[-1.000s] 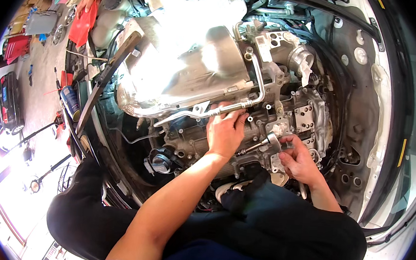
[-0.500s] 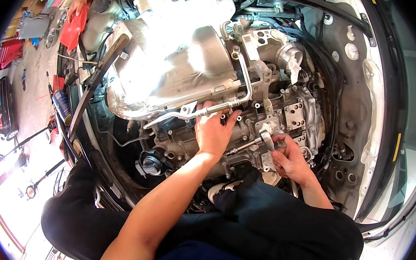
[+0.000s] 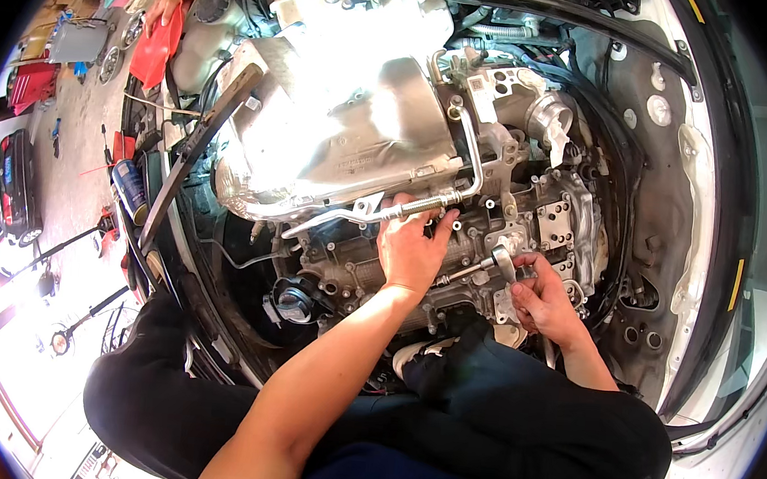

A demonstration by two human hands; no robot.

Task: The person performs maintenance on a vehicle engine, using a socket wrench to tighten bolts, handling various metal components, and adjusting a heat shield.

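My left hand rests on the engine, fingertips reaching under a thin metal pipe and out of sight. Its thumb is spread away from the fingers, and no held thing shows in it. Closed round the handle of a ratchet wrench, my right hand is to the right of it. From the ratchet's head a slim extension bar slants down-left onto the engine; its far end is hard to make out. A shiny heat shield sits beyond the pipe.
A strut leans across at the left, near a spray can. A black round-topped part sits at the engine's left end. Another person's hand touches a red cover at upper left. My knees flank the engine bay.
The whole view has shifted slightly, so the engine appears farther right and lower. Against the engine, my right hand and the ratchet have moved slightly left. My left hand keeps its place.
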